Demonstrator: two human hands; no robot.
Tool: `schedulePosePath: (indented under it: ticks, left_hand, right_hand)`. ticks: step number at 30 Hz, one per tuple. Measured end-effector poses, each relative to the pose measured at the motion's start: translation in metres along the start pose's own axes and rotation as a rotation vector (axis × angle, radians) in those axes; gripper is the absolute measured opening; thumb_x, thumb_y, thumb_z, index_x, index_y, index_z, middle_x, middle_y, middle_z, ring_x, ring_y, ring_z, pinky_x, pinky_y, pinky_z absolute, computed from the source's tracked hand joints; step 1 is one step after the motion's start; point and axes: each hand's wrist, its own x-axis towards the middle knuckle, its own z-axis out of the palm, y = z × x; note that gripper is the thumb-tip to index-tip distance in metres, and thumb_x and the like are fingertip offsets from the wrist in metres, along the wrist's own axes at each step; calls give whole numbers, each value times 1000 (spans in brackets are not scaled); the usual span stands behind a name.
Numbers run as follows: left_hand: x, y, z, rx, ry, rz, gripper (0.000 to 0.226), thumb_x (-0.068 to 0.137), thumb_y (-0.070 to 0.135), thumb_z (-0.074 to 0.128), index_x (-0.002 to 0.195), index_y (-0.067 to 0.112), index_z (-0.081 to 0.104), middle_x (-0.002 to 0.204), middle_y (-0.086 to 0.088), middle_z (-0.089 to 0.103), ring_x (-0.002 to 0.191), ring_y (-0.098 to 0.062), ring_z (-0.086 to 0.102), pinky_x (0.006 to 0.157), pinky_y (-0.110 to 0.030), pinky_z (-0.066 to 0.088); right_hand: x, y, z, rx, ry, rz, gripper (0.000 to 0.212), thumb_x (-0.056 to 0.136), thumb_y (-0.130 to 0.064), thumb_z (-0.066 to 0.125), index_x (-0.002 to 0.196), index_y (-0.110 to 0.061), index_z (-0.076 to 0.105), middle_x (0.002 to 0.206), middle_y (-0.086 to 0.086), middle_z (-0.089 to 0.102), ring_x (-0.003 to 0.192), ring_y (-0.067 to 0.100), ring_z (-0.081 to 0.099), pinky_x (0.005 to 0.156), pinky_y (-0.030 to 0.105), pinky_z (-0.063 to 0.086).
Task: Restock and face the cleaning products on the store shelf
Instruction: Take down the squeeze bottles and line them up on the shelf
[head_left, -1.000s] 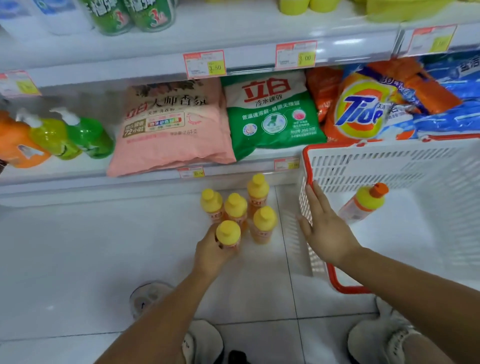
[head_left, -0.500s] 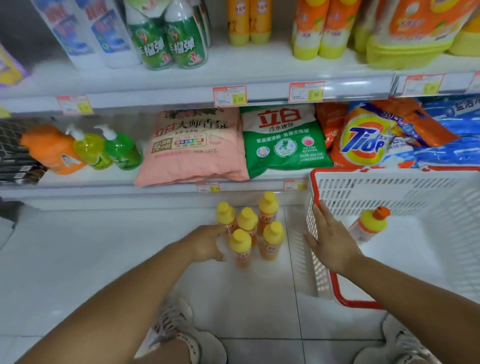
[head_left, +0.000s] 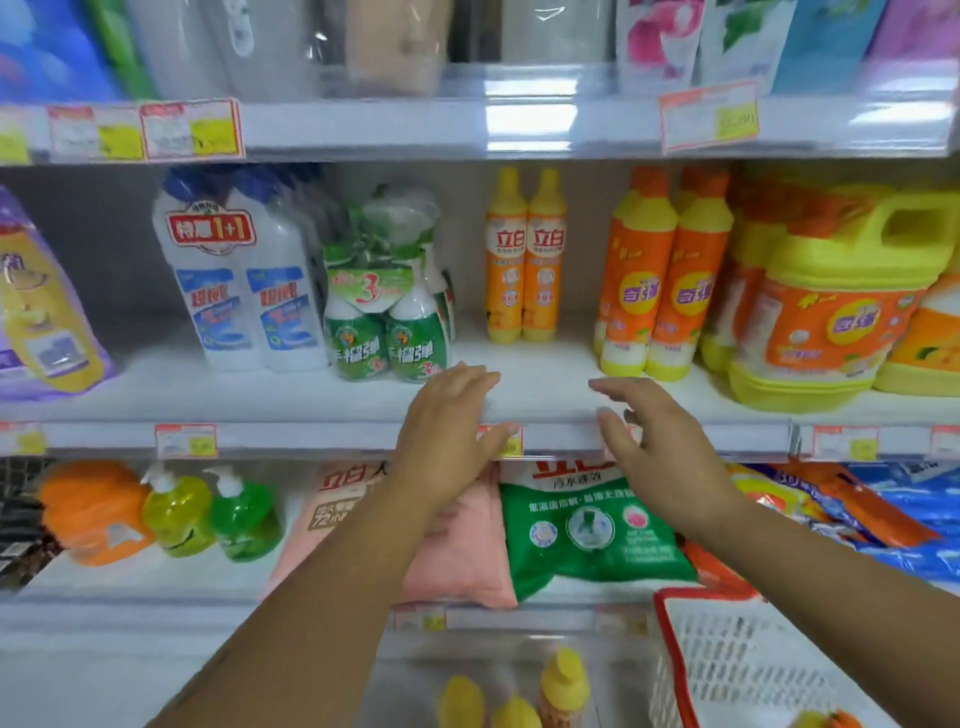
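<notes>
Position: left grip (head_left: 447, 415) and right grip (head_left: 657, 441) are both spread, fingers straight and holding nothing, side by side but apart over the front edge of the middle shelf (head_left: 540, 376); contact with the shelf cannot be told. Two slim orange detergent bottles (head_left: 524, 254) with yellow necks stand upright and touching at 12 o'clock from the grips, toward the shelf back, with a green spray-bottle pack (head_left: 387, 317) at 10 o'clock and larger orange bottles (head_left: 660, 280) at 2 o'clock. Small yellow-capped bottles (head_left: 563, 680) stand on the floor at 6 o'clock, beside a white red-rimmed basket (head_left: 727, 670) at 5 o'clock.
</notes>
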Motion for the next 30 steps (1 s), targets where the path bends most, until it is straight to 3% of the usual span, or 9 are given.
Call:
schedulePosePath:
  ticks: [3,7,11,13,15,17,20,25,30]
  left_hand:
    - [10,-24,24,57,-21,25,65,90,53,60,146,24,44,155,4,39,147,-16,24,120,-31,7]
    - [15,-48,48,115,58,90,59,88,66,49,137,34,51,140,14,53,134,-10,41,112,-29,14]
    - [19,-56,57,83,185,161,52,87,68,44,124,35,59,124,18,62,117,-8,52,101,-29,25]
    - [20,-58,59,84,216,183,49,88,67,44,122,36,58,122,19,62,115,-6,48,99,-28,25]
    - [19,-59,60,84,225,205,47,90,66,45,122,35,58,121,19,61,114,-6,48,98,-28,25]
    - [17,-59,60,74,219,216,47,91,65,44,123,34,58,122,18,61,114,-7,48,99,-29,26]
    - [17,-60,59,98,217,232,46,92,65,45,122,33,57,120,18,61,111,-7,50,97,-30,29]
    - [22,-57,44,94,125,185,54,87,67,45,127,32,59,121,16,63,112,-8,53,94,-25,29]
    - [19,-24,5,-372,-23,-116,79,87,60,59,153,34,25,152,12,34,138,-8,34,113,-34,34]
  right_hand:
    - [58,-4,13,30,47,-26,38,101,-22,52,138,-19,52,135,-5,54,123,16,52,106,34,41]
    - [135,-3,36,44,9,90,53,100,-19,56,147,-7,36,134,2,51,133,22,45,97,18,33]
    - [197,13,59,158,5,298,84,97,-34,61,158,-16,5,151,9,43,132,32,49,103,38,44]
    - [222,25,70,258,34,307,104,90,-38,69,156,-27,-10,159,5,31,139,31,42,111,48,39]
    - [241,35,78,352,81,289,115,79,-36,76,156,-27,-9,161,5,27,142,28,39,112,53,37]
    - [248,32,83,399,102,296,106,80,-27,78,157,-20,4,154,7,39,135,26,46,109,49,41]
    - [245,27,84,362,142,293,72,87,-16,74,145,-17,32,139,5,54,125,24,56,102,42,47]
    - [204,10,68,400,101,315,56,85,-20,76,132,-15,47,123,1,61,107,21,62,97,44,51]
    - [136,-36,34,733,-20,370,41,87,-19,73,122,-10,55,116,11,70,96,27,71,74,42,61]
